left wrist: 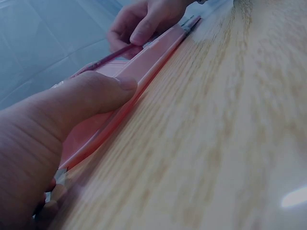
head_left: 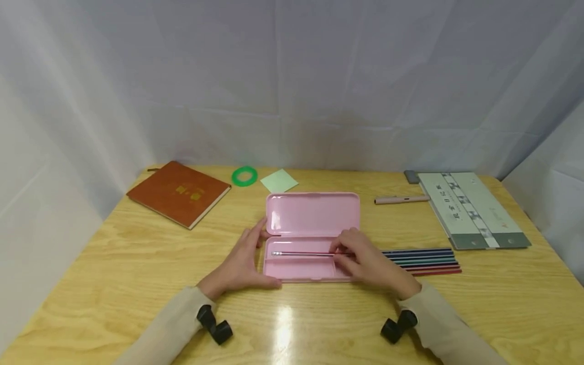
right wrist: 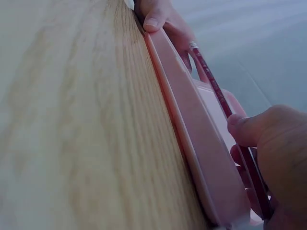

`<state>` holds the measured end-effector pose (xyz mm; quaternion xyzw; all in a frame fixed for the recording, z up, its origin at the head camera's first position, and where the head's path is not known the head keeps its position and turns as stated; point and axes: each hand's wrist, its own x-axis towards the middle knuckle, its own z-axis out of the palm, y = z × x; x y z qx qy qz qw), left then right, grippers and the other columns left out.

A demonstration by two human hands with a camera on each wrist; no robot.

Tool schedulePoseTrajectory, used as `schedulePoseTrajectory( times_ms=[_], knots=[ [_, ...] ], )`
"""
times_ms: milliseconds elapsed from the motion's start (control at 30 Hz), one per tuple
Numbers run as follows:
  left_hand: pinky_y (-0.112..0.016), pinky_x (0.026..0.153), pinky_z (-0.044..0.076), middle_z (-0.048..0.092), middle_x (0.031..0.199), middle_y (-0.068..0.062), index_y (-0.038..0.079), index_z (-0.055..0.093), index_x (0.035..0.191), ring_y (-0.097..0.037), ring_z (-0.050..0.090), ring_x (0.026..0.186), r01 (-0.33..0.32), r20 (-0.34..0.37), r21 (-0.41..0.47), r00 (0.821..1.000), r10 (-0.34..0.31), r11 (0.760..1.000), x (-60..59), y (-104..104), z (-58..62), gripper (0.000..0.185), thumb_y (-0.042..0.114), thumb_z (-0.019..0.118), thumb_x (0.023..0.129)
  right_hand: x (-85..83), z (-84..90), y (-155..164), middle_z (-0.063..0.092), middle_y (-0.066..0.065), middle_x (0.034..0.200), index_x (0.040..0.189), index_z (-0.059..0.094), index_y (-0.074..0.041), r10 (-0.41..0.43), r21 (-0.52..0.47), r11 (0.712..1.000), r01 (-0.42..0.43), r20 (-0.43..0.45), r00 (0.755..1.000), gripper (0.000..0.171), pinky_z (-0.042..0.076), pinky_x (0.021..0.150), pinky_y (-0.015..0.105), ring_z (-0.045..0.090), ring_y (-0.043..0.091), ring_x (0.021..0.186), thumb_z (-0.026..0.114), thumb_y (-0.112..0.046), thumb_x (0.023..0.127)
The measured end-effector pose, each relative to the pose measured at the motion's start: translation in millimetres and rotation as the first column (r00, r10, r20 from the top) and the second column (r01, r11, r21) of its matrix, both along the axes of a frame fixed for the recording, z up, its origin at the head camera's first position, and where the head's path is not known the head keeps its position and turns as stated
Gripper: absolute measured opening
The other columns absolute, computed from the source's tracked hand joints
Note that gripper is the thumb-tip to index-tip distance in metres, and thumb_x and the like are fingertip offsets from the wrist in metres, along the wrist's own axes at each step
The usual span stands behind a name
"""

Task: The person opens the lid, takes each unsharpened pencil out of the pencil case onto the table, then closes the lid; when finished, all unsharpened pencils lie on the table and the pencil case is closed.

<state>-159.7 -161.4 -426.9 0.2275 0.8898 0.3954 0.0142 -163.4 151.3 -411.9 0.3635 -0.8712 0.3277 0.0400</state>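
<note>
A pink pencil case (head_left: pixel 313 213) lies on the table with its lid folded back. My left hand (head_left: pixel 239 263) holds the case at its left end, thumb on the front edge and fingers toward the hinge side. Between thumb and fingers, my right hand (head_left: pixel 360 258) pinches a dark red pencil (right wrist: pixel 217 88) with a silvery end. That pencil lies lengthwise over the case's open bottom half, its silvery end pointing left. Several blue, teal and red pencils (head_left: pixel 429 257) lie side by side to the right of the case, partly hidden behind the right hand.
A brown notebook (head_left: pixel 178 195) lies at the left. Behind the case are a green tape ring (head_left: pixel 244 168) and pale green sticky notes (head_left: pixel 279 181). A beige pen (head_left: pixel 401 199), a grey eraser-like block (head_left: pixel 411 176) and a grey-white book (head_left: pixel 470 210) are at the right.
</note>
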Motion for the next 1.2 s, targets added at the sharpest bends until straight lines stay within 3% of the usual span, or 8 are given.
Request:
schedulePoseTrajectory(
  times_ms=[200, 400, 533, 667, 833, 1200],
  knots=[
    [-0.040, 0.090, 0.042, 0.049, 0.127, -0.003, 0.016, 0.010, 0.155, -0.017, 0.042, 0.105, 0.008, -0.006, 0.008, 1.000, -0.008, 1.000, 0.7, 0, -1.1, 0.138, 0.047, 0.092, 0.049, 15.4, 0.9, 36, 0.053, -0.013, 0.086, 0.091, 0.066, -0.021, -0.103, -0.061, 0.993, 0.097, -0.098, 0.990, 0.015, 0.040, 0.074, 0.027, 0.045, 0.006, 0.084, 0.070, -0.008, 0.085],
    [-0.041, 0.090, 0.042, 0.049, 0.128, -0.005, 0.016, 0.010, 0.155, -0.019, 0.043, 0.104, -0.004, -0.012, 0.017, 1.000, 0.005, 1.000, -0.8, -2, -0.8, 0.139, 0.044, 0.093, 0.047, 34.6, 0.0, 93, 0.058, -0.014, 0.083, 0.088, 0.070, -0.024, -0.135, -0.115, 0.987, 0.114, -0.201, 0.970, 0.033, 0.036, 0.071, 0.021, 0.046, 0.002, 0.076, 0.075, 0.006, 0.074],
    [-0.041, 0.091, 0.042, 0.050, 0.127, -0.005, 0.015, 0.011, 0.155, -0.019, 0.043, 0.104, -0.013, -0.013, 0.015, 1.000, 0.013, 1.000, -1.1, -3, -1.4, 0.140, 0.043, 0.094, 0.047, 53.4, -2.3, 128, 0.057, -0.016, 0.082, 0.088, 0.070, -0.027, -0.194, -0.080, 0.980, 0.181, -0.193, 0.962, 0.040, 0.034, 0.070, 0.017, 0.045, 0.001, 0.076, 0.077, 0.008, 0.070],
    [-0.040, 0.090, 0.042, 0.051, 0.126, -0.005, 0.013, 0.012, 0.155, -0.018, 0.043, 0.103, -0.010, -0.017, 0.014, 1.000, 0.011, 1.000, -0.8, -3, -2.6, 0.139, 0.043, 0.094, 0.047, 69.7, -4.0, 153, 0.058, -0.016, 0.086, 0.088, 0.070, -0.027, -0.299, -0.014, 0.954, 0.300, -0.132, 0.945, 0.037, 0.036, 0.073, 0.013, 0.047, -0.001, 0.081, 0.077, 0.005, 0.072],
    [-0.037, 0.088, 0.041, 0.051, 0.126, -0.004, 0.011, 0.012, 0.155, -0.017, 0.041, 0.102, -0.009, -0.028, 0.010, 1.000, 0.009, 1.000, 0.2, -2, -3.4, 0.138, 0.042, 0.094, 0.048, 76.3, -6.4, 164, 0.058, -0.014, 0.089, 0.090, 0.072, -0.026, -0.357, 0.026, 0.933, 0.360, -0.069, 0.931, 0.032, 0.039, 0.074, 0.009, 0.049, -0.002, 0.082, 0.076, 0.003, 0.076],
    [-0.038, 0.089, 0.042, 0.051, 0.127, -0.003, 0.012, 0.011, 0.155, -0.016, 0.042, 0.102, 0.009, -0.040, 0.002, 0.999, -0.009, 1.000, -2.1, 2, -2.5, 0.138, 0.043, 0.093, 0.048, 64.9, -12.2, 151, 0.053, -0.016, 0.079, 0.086, 0.066, -0.025, -0.330, 0.045, 0.939, 0.342, -0.166, 0.929, 0.035, 0.040, 0.062, 0.014, 0.045, -0.002, 0.072, 0.080, 0.003, 0.070]
  ],
)
